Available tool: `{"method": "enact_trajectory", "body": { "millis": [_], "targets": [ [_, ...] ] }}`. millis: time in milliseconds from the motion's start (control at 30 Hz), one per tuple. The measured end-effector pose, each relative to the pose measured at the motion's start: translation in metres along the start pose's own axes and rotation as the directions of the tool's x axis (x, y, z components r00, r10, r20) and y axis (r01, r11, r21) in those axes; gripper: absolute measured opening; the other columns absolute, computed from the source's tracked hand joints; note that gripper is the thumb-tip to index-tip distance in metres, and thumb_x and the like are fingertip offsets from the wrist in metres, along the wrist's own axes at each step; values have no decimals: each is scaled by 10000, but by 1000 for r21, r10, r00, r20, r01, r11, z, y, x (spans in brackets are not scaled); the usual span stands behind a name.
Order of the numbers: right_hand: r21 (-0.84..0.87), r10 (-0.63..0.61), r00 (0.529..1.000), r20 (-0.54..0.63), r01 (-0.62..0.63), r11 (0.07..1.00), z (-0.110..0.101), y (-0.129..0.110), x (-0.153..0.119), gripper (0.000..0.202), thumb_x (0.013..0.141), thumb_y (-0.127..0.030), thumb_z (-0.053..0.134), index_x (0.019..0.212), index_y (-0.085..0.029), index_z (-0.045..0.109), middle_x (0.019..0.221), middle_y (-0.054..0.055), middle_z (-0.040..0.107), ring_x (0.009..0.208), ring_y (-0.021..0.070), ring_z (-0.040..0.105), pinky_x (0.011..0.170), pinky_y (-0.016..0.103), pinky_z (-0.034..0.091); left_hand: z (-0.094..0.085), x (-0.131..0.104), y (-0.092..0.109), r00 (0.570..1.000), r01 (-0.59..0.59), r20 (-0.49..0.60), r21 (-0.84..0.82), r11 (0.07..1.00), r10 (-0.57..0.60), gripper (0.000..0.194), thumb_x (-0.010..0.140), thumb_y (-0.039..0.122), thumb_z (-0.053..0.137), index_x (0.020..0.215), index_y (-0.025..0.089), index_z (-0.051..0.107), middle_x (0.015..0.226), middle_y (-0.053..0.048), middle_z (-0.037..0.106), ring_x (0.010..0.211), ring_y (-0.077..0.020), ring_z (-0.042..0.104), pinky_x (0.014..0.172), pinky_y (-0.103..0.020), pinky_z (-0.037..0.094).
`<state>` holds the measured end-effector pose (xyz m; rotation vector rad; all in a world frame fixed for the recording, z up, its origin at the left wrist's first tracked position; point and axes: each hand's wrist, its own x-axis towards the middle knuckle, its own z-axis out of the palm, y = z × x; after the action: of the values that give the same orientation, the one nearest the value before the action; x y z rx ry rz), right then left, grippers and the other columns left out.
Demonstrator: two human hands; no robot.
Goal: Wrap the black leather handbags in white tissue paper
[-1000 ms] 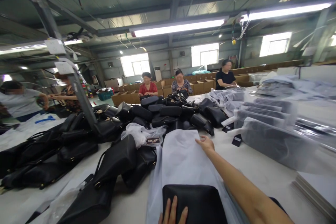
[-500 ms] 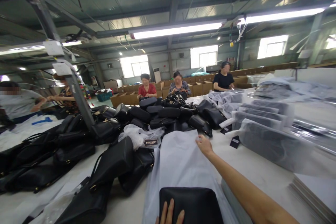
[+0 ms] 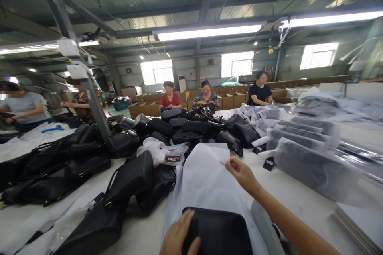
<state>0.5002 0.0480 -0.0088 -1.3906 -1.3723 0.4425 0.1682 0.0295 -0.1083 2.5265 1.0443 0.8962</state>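
Observation:
A black handbag lies at the near edge of my view, on top of a pale, thin sheet of wrapping. My left hand grips the handbag's left side, fingers over the edge and thumb on its face. Farther forward, my right hand is closed in a pinch at the right edge of the pale wrapping, near its folded top corner. Whether the wrapping is a flat sheet or a bag I cannot tell. The handbag's lower part is cut off by the frame.
Black handbags lie to the left, with a larger heap ahead. A crumpled clear bag bears a "DELUXITY" label. Frosted bags with dark contents stand at right, near a stack of boards. Several people work beyond.
My left hand has shifted from the handbag's face to its left edge. My right hand has come slightly nearer and right, and the wrapping's top corner now lies folded differently. The view has turned slightly left.

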Motion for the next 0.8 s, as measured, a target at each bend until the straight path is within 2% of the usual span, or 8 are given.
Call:
{"method": "enact_trajectory", "body": {
  "millis": [67, 133, 233, 300, 467, 600, 700, 800],
  "targets": [
    [87, -16, 993, 113, 6, 996, -5, -16, -18, 315, 908, -516, 552, 895, -204, 598, 836, 21, 686, 799, 185, 651, 729, 280, 529, -20, 31, -6, 983, 168, -59, -116, 979, -176, 551, 946, 352, 515, 1482, 291, 406, 1516, -73, 466, 1381, -271, 458, 1116, -472, 429],
    [107, -28, 983, 183, 8, 994, -10, -29, -35, 275, 899, -473, 591, 862, -201, 597, 812, 16, 665, 793, 181, 636, 734, 275, 526, -33, 67, -9, 957, 252, -86, -241, 937, -279, 655, 921, 401, 549, 1509, 201, 341, 1568, -138, 370, 1435, -314, 363, 1127, -506, 398],
    [118, -17, 960, 281, -17, 993, -18, -44, -54, 247, 896, -444, 609, 869, -199, 624, 868, 39, 681, 864, 206, 649, 808, 305, 533, -43, 113, -9, 947, 283, -14, -433, 856, -320, 838, 894, 440, 595, 1558, 178, 156, 1598, -186, 280, 1450, -327, 329, 1121, -506, 386],
    [158, -4, 934, 357, -56, 986, -22, -51, -63, 237, 897, -435, 616, 928, -204, 656, 1004, 68, 703, 998, 241, 654, 913, 351, 517, -46, 131, -7, 953, 274, 32, -511, 815, -300, 892, 879, 441, 618, 1563, 187, 104, 1585, -197, 302, 1445, -325, 340, 1136, -515, 352],
    [222, 40, 873, 486, -168, 960, -29, -56, -75, 265, 882, -436, 651, 1022, -214, 688, 1276, 111, 649, 1201, 307, 588, 1051, 458, 435, -52, 144, -5, 976, 204, 47, -556, 806, -214, 920, 837, 398, 680, 1557, 211, 139, 1428, -164, 520, 1392, -291, 432, 1158, -506, 312],
    [184, 56, 832, 552, -188, 965, -35, -56, -79, 274, 877, -454, 653, 985, -205, 687, 1161, 110, 689, 1134, 295, 610, 1014, 441, 459, -60, 147, -9, 976, 133, -79, -523, 842, -203, 969, 776, 366, 754, 1550, 265, 180, 1514, -123, 424, 1419, -288, 377, 1155, -478, 324],
    [120, 48, 808, 587, -145, 982, -41, -57, -82, 312, 862, -464, 665, 953, -166, 689, 998, 95, 693, 999, 263, 637, 927, 391, 502, -68, 147, -9, 985, 126, -36, -533, 837, -171, 1030, 739, 329, 797, 1556, 268, 174, 1375, -96, 568, 1235, -262, 571, 1088, -433, 423],
    [66, 78, 790, 608, -148, 987, -46, -62, -89, 301, 861, -457, 665, 950, -171, 692, 957, 80, 689, 946, 242, 641, 901, 363, 512, -75, 138, -7, 993, 105, 6, -516, 850, -119, 686, 786, 298, 754, 1417, 245, 491, 1196, -72, 669, 1064, -236, 657, 988, -385, 507]
  ]
}}
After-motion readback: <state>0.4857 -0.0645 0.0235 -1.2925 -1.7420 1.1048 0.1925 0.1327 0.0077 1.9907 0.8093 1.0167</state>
